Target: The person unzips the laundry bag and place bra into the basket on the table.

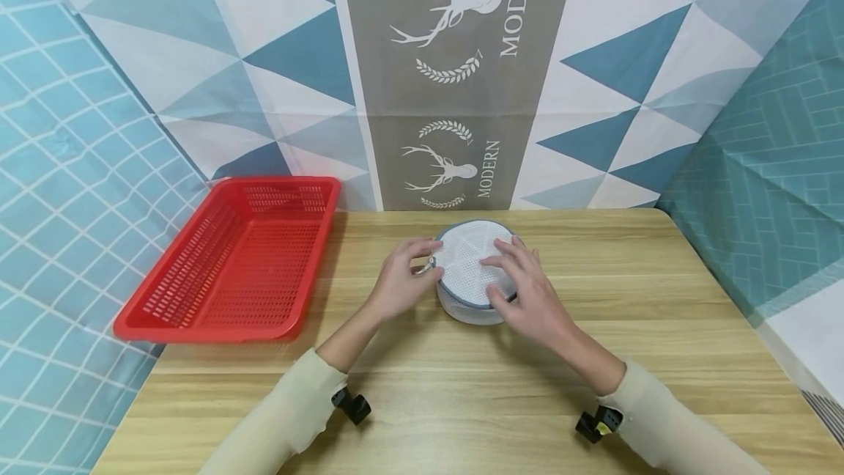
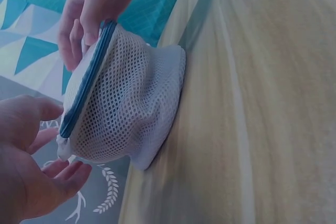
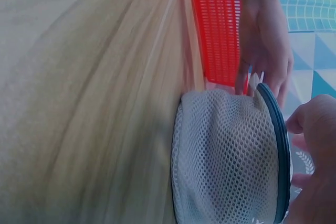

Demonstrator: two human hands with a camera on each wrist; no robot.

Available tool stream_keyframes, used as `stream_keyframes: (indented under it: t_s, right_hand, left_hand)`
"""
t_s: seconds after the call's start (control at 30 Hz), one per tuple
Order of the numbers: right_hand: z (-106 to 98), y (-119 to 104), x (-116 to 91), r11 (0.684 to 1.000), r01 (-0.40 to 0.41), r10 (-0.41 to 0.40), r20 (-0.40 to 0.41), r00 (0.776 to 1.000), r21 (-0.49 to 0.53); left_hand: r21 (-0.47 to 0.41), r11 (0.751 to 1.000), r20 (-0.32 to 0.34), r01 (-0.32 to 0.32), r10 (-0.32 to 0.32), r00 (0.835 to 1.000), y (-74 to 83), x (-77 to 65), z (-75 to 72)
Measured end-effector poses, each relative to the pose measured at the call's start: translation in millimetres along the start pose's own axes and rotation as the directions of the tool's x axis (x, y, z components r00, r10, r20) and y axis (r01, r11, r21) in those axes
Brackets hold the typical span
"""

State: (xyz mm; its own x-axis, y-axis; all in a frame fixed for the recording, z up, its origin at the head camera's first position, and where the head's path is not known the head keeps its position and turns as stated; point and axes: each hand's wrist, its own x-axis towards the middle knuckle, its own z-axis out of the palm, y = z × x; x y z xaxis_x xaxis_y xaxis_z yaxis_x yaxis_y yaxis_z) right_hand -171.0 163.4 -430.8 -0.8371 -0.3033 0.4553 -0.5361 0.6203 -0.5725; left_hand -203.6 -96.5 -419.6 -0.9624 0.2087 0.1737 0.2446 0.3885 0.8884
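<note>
A round white mesh laundry bag (image 1: pixel 469 262) with a blue-grey zipper rim stands upright on the wooden table. Its netted side (image 2: pixel 126 98) sags a little in the left wrist view. At the bag's left edge, by a small tab, is my left hand (image 1: pixel 404 281), its thumb and fingers spread apart around the rim. My right hand (image 1: pixel 532 297) lies over the right part of the lid, fingertips touching the mesh. In the right wrist view, the dark zipper (image 3: pixel 279 156) runs along the top edge, close to my right fingers. Neither hand visibly pinches anything.
A red plastic basket (image 1: pixel 300 314) with slotted walls stands on the left of the wooden table (image 1: pixel 448 402). Behind the table hangs a patterned backdrop (image 1: pixel 455 94) with triangles and deer heads. Tiled-pattern sheets cover both sides.
</note>
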Motion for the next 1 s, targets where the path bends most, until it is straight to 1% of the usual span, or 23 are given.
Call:
stream_keyframes:
  t_s: [0.17,0.3,0.43,0.67,0.87,1.0]
  right_hand:
    - [2.4,-3.1,-2.6,0.998,0.042,-0.042,0.015,0.999,-0.051]
    - [3.9,-2.4,-3.4,0.997,0.045,-0.043,0.028,0.999,-0.064]
    - [4.5,-2.0,-3.4,0.996,0.047,-0.044,0.033,0.998,-0.069]
    - [4.8,0.1,-1.8,0.998,0.026,-0.022,0.066,0.998,-0.064]
    - [4.2,2.1,2.8,0.998,0.016,-0.012,0.063,0.998,-0.053]
    - [4.3,1.3,4.6,0.999,0.015,-0.012,0.068,0.998,-0.042]
  left_hand:
    - [0.009,1.0,0.024,-0.015,0.015,1.0,1.0,4.1,-0.7]
    - [0.024,0.999,0.031,-0.029,0.028,0.999,-0.3,5.0,-0.9]
    - [0.027,0.999,0.036,-0.026,0.025,0.999,-1.4,4.7,-0.9]
    - [-0.001,1.0,0.033,-0.018,0.018,0.999,-2.4,1.5,-2.3]
    - [-0.026,1.0,0.025,-0.013,0.014,1.0,-3.8,-3.7,-2.6]
    - [-0.021,1.0,0.008,-0.004,0.005,1.0,-4.2,-8.5,-3.1]
